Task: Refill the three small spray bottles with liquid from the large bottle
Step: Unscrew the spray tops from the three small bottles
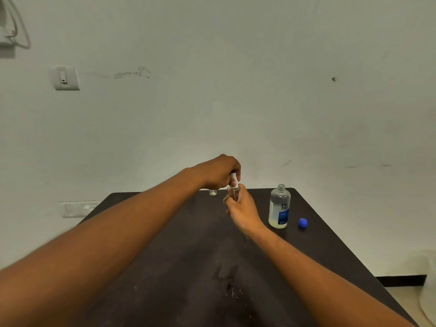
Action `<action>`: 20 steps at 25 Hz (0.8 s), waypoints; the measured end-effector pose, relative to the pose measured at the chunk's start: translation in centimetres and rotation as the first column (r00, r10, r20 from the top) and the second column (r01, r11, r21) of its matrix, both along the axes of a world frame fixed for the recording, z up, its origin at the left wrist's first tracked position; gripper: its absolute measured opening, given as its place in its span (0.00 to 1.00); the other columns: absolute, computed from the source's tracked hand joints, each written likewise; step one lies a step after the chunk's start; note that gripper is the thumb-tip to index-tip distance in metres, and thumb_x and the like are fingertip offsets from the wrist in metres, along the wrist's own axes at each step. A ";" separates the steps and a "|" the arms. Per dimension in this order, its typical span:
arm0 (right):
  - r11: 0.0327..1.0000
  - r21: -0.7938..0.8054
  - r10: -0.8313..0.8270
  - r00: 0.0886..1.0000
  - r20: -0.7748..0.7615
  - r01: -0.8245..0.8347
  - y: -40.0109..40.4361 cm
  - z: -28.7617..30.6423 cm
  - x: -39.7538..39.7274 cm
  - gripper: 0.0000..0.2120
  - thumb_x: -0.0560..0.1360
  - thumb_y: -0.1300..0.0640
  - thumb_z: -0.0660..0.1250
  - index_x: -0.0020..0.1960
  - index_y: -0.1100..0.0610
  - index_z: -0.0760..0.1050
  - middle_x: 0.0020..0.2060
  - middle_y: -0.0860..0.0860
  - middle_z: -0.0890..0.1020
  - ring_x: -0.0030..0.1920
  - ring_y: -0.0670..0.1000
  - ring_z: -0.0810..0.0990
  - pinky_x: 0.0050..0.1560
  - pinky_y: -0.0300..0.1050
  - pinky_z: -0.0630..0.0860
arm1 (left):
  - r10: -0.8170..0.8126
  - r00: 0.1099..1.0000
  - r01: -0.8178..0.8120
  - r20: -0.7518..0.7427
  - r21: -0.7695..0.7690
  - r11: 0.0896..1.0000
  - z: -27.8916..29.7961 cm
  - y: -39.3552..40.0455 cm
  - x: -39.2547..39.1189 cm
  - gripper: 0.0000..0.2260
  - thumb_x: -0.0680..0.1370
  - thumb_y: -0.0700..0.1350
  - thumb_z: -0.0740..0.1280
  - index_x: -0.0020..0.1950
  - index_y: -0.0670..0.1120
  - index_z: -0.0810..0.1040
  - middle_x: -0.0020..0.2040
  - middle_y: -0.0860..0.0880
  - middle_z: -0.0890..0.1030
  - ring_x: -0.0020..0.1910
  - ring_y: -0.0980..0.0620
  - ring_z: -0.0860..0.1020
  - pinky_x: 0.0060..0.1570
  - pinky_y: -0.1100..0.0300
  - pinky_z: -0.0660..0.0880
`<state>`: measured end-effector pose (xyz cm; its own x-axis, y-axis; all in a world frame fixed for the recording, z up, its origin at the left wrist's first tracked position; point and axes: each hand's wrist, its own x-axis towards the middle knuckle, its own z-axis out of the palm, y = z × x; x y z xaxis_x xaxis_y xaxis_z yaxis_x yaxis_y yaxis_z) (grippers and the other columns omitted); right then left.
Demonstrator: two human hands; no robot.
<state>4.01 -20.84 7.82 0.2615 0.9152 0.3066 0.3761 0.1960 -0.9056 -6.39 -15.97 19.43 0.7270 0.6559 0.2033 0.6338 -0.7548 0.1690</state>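
Observation:
My right hand (pixel 243 210) grips a small clear spray bottle (pixel 234 193) upright above the dark table (pixel 165 267). My left hand (pixel 219 172) pinches the bottle's white spray top (pixel 234 180) from above. The large clear bottle (pixel 279 206), with a blue label and its neck uncapped, stands to the right of my hands. Its blue cap (pixel 302 223) lies on the table further right. Behind my left hand a small clear cap or bottle (pixel 213 192) shows only partly. Other small bottles are hidden.
The table's far edge meets a pale wall. A wall switch (pixel 66 77) is at upper left and a socket strip (pixel 77 208) sits low at the table's left. Some wet marks (pixel 230 284) lie on the near tabletop. The right table edge drops to the floor.

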 end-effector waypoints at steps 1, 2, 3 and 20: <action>1.000 0.001 -0.003 1.000 0.004 0.003 0.0 0.0 0.0 0.09 0.83 0.61 0.61 0.61 0.52 0.70 0.46 0.53 0.79 0.41 0.48 0.77 0.45 0.47 0.81 | 0.005 1.000 -0.005 -0.004 0.009 1.000 -0.1 0.1 0.1 0.05 0.80 0.37 0.68 0.53 0.44 0.81 0.45 0.52 0.78 0.44 0.52 0.79 0.40 0.64 0.70; 1.000 0.004 -0.003 1.000 0.008 0.003 -0.1 0.0 0.0 0.10 0.83 0.61 0.61 0.62 0.51 0.70 0.46 0.52 0.79 0.42 0.48 0.77 0.47 0.49 0.82 | 0.012 1.000 -0.011 -0.003 0.019 1.000 -0.1 0.1 0.1 0.03 0.80 0.39 0.69 0.49 0.45 0.80 0.45 0.51 0.78 0.42 0.53 0.78 0.38 0.64 0.69; 1.000 0.009 -0.002 1.000 0.009 0.002 -0.1 0.0 -0.1 0.12 0.83 0.61 0.61 0.63 0.50 0.69 0.47 0.50 0.79 0.43 0.48 0.78 0.48 0.50 0.83 | 0.025 1.000 -0.025 0.002 0.033 0.999 -0.2 0.2 0.1 0.05 0.81 0.40 0.68 0.45 0.47 0.78 0.45 0.51 0.78 0.40 0.54 0.77 0.37 0.65 0.68; 1.000 -0.003 0.001 1.000 0.016 -0.001 -0.4 0.5 -0.9 0.08 0.83 0.61 0.62 0.61 0.52 0.70 0.46 0.51 0.78 0.43 0.49 0.79 0.46 0.45 0.81 | 0.029 1.000 -0.028 -0.011 0.027 0.999 1.1 -0.5 -0.3 0.05 0.78 0.39 0.72 0.53 0.43 0.84 0.43 0.54 0.78 0.42 0.54 0.76 0.38 0.66 0.67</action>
